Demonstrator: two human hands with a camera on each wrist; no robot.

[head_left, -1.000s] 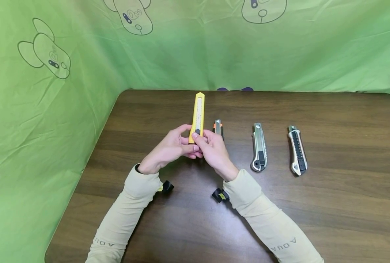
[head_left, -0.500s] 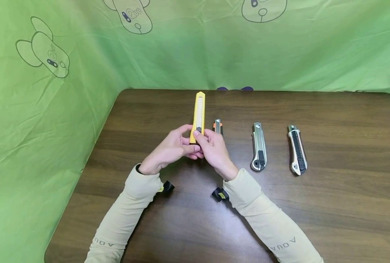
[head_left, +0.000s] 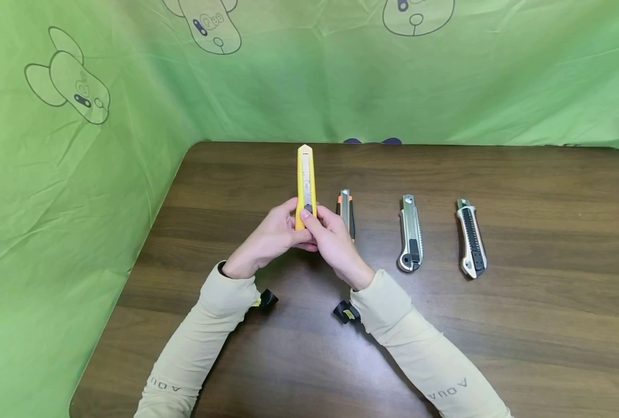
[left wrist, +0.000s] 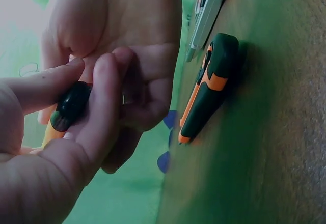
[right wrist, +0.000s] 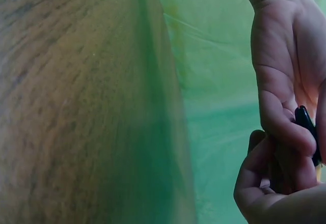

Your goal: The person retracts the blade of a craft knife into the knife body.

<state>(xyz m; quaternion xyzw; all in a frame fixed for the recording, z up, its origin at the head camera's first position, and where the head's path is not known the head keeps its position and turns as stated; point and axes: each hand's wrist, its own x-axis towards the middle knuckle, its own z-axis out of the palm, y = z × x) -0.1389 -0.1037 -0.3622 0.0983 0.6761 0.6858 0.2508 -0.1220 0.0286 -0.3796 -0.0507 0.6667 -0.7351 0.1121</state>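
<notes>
A yellow utility knife [head_left: 306, 180] is held up by both hands over the table, its pointed tip facing away. My left hand [head_left: 268, 235] grips its lower end between thumb and fingers. The thumb of my right hand [head_left: 336, 239] lies at the dark slider [head_left: 308, 208], and its fingers curl behind the handle. In the left wrist view the knife's black end [left wrist: 71, 104] shows between the fingers. Right of the hands lies an orange-and-black utility knife [head_left: 345, 206], its lower part partly covered by my right hand. No blade visibly sticks out of the yellow knife.
Farther right on the wooden table [head_left: 549, 261] lie a silver utility knife [head_left: 411, 232] and a white-and-black one [head_left: 472, 238]. A green cloth [head_left: 309, 87] with printed animal faces hangs behind the table and along its left side.
The yellow knife has shifted left and its tip has swung left, the right hand moving a little left with it. More of the orange-and-black knife now shows.
</notes>
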